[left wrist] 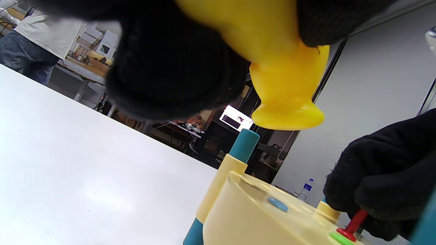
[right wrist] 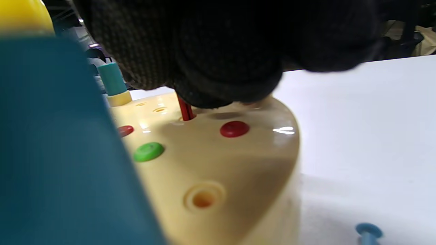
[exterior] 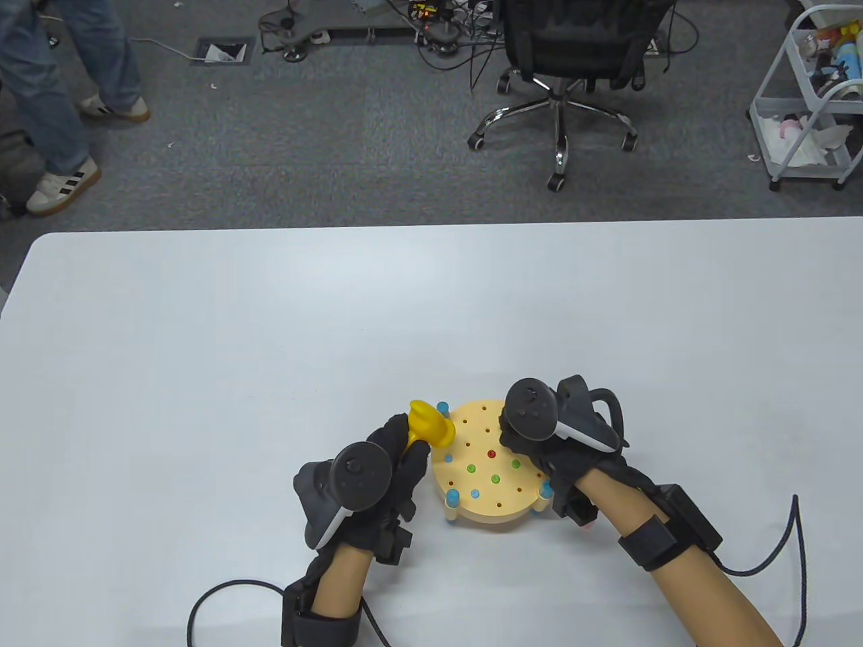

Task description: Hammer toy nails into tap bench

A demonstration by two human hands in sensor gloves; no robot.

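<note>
A round cream tap bench (exterior: 491, 465) with several holes and blue posts stands on the white table (exterior: 270, 337); red, green and blue nails sit flush in it. My left hand (exterior: 398, 451) grips a yellow toy hammer (exterior: 428, 424), its head (left wrist: 286, 102) raised over the bench's left edge. My right hand (exterior: 516, 438) rests over the bench's right side and pinches a red nail (right wrist: 185, 110) standing upright in a hole; it shows in the left wrist view too (left wrist: 356, 221). The bench also shows in both wrist views (left wrist: 259, 217) (right wrist: 218, 160).
A loose blue nail (right wrist: 368, 231) lies on the table by the bench's right side. An office chair (exterior: 573, 60) and a wire cart (exterior: 812, 101) stand on the floor beyond the table's far edge. A person's legs (exterior: 61, 101) are at the far left.
</note>
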